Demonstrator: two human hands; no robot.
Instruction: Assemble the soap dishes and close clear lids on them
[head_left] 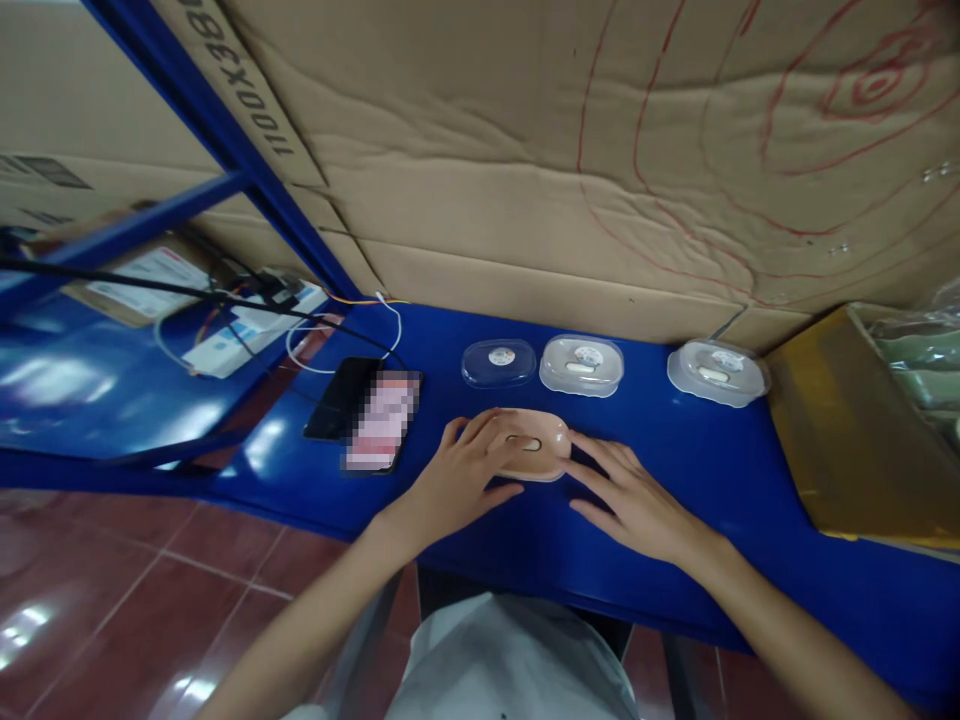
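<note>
Peach oval box sits between our two hands at the center of a blue table, a small pale oval piece set in its top. Our left hand reaches over the box's left side, fingers slightly spread, one stretched toward the pale piece, the thumb apart from the others. Our right hand meets the right edge with its foremost fingertips, fingers fanned apart and pinching nothing. Just beyond the box we see a clear oval lid and a white oval box; a second white oval box lies farther right, near an open cardboard carton. To our left, a dark phone lies against a phone with a blurred pink screen.
</note>
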